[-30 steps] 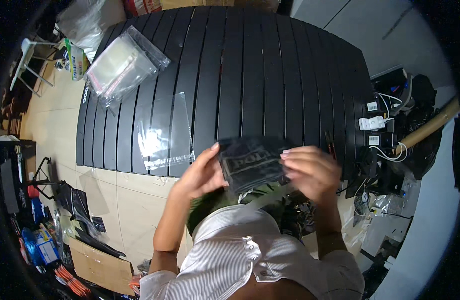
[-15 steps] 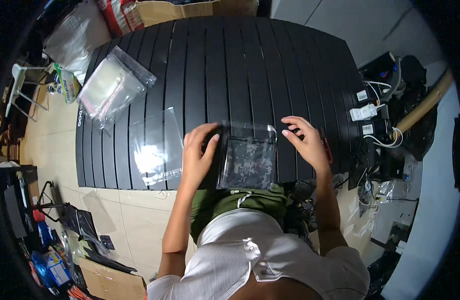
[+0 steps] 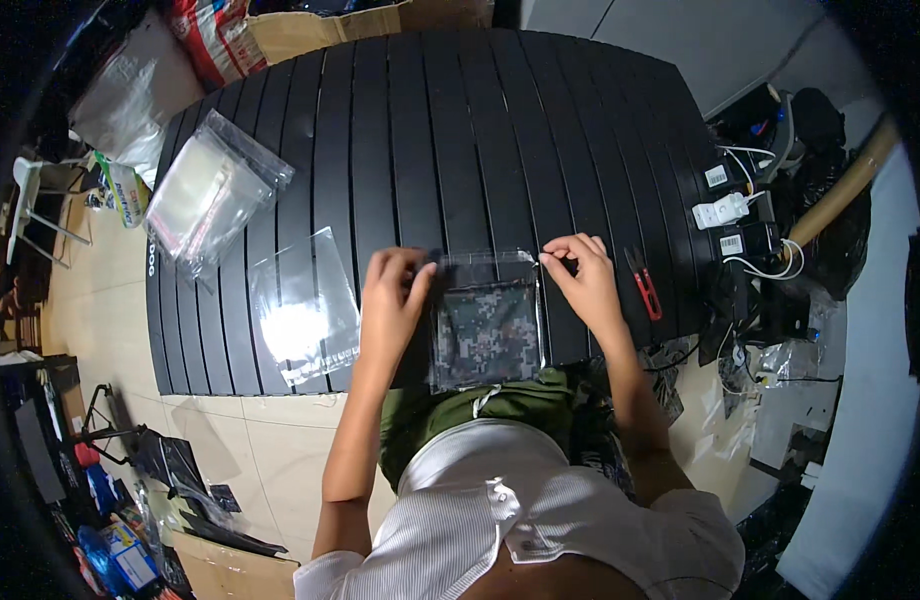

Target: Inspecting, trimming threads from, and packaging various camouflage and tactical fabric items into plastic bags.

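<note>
A clear plastic bag (image 3: 487,258) with folded grey digital-camouflage fabric (image 3: 487,330) inside lies flat at the table's near edge, its transparent top strip away from me. My left hand (image 3: 393,290) is closed at the bag's upper left corner, thumb and curled fingers pinching it. At the upper right corner, my right hand (image 3: 587,283) pinches the strip's end between thumb and forefinger. Left of my left hand lies an empty clear bag (image 3: 305,300), glaring with reflected light. Red-handled thread snips (image 3: 647,288) rest to the right of my right hand.
On the black slatted table (image 3: 460,130), a stack of clear bags (image 3: 205,195) sits at the far left. White plugs and cables (image 3: 722,211) crowd the right edge. A cardboard box (image 3: 325,32) stands beyond the far edge, beside a red and white sack (image 3: 212,40).
My right hand has moved in to the bag's upper right corner, and its fingers have closed there. My left hand stays at the left corner. The whole view has shifted slightly.
</note>
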The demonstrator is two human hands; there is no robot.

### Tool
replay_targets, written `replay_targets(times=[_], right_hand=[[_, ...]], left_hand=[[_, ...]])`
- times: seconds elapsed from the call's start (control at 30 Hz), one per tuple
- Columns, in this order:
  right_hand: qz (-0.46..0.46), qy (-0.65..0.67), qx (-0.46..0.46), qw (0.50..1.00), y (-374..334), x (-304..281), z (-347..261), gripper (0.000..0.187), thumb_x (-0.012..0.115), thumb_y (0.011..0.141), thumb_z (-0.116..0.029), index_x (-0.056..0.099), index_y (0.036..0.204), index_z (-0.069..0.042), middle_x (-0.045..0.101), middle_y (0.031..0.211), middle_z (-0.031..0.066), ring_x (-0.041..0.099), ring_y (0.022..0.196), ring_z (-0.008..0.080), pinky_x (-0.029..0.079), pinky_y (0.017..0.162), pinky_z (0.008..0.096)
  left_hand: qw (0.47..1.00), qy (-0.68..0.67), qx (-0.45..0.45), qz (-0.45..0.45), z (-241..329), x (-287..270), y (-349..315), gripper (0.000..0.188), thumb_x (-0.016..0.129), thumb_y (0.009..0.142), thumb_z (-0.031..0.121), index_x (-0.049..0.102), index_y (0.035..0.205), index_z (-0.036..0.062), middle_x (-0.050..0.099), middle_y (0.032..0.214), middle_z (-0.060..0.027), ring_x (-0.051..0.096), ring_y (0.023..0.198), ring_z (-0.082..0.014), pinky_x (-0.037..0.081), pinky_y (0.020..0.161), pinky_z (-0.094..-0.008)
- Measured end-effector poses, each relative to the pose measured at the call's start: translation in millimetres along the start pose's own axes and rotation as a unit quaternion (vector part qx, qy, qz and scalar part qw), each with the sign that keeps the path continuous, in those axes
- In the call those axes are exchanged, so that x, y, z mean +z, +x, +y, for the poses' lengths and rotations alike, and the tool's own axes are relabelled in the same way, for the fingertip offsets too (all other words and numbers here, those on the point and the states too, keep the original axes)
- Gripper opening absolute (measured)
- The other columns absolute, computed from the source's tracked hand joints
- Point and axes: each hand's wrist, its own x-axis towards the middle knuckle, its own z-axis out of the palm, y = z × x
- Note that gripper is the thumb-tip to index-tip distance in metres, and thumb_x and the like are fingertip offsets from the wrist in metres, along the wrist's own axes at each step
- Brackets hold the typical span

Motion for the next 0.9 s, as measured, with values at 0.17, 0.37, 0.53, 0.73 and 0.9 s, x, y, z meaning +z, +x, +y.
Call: replay_targets(times=[0.17, 0.37, 0.53, 0.73, 0.9], right_hand=[[-0.015, -0.026, 0.049, 0.998, 3.6, 15.8, -3.6, 0.015, 0.068, 0.073, -0.013, 0.063, 0.084, -0.004, 0.056, 0.078, 0.0057, 0.049, 0.077, 0.0195, 0.042, 0.069, 0.0299], [-0.024, -0.056, 0.055, 0.997, 1.5, 19.0, -4.4, 0.013, 0.067, 0.075, -0.013, 0.061, 0.083, -0.004, 0.057, 0.076, 0.0044, 0.051, 0.075, 0.0170, 0.041, 0.068, 0.0278], [-0.055, 0.357, 0.182, 0.914, -1.8, 19.0, -8.4, 0.007, 0.059, 0.083, -0.004, 0.053, 0.086, -0.002, 0.064, 0.079, 0.0074, 0.059, 0.074, 0.0110, 0.045, 0.069, 0.0231], [0.013, 0.399, 0.203, 0.894, 1.5, 13.1, -21.3, 0.009, 0.057, 0.083, -0.001, 0.053, 0.090, -0.002, 0.066, 0.082, 0.0102, 0.062, 0.080, 0.0133, 0.043, 0.072, 0.0223], [0.050, 0.394, 0.198, 0.896, 1.5, 17.9, -21.6, 0.014, 0.059, 0.082, -0.003, 0.054, 0.095, -0.002, 0.066, 0.085, 0.0103, 0.061, 0.082, 0.0122, 0.041, 0.070, 0.0228]], left_hand=[[0.992, 0.088, -0.091, 0.028, -4.8, 6.4, 1.6, 0.020, 0.067, 0.078, 0.014, 0.062, 0.089, -0.0017, 0.061, 0.072, -0.0113, 0.057, 0.059, -0.0163, 0.046, 0.057, -0.0267], [0.991, -0.029, -0.134, 0.012, -5.4, 8.1, -0.7, 0.016, 0.065, 0.082, 0.012, 0.060, 0.088, -0.0020, 0.064, 0.075, -0.0082, 0.058, 0.063, -0.0115, 0.046, 0.058, -0.0244], [0.907, -0.353, -0.231, -0.004, -12.6, 7.8, -4.8, 0.007, 0.059, 0.086, 0.008, 0.056, 0.088, 0.0025, 0.065, 0.083, -0.0065, 0.060, 0.076, -0.0088, 0.044, 0.065, -0.0203], [0.858, -0.425, -0.289, 0.010, -9.2, 4.0, -8.9, 0.012, 0.060, 0.085, 0.011, 0.053, 0.092, 0.0047, 0.065, 0.088, -0.0078, 0.063, 0.085, -0.0137, 0.046, 0.066, -0.0199], [0.834, -0.448, -0.323, 0.013, -4.1, -2.0, -10.0, 0.013, 0.059, 0.085, 0.012, 0.056, 0.096, 0.0040, 0.065, 0.090, -0.0074, 0.063, 0.088, -0.0151, 0.047, 0.069, -0.0210]])
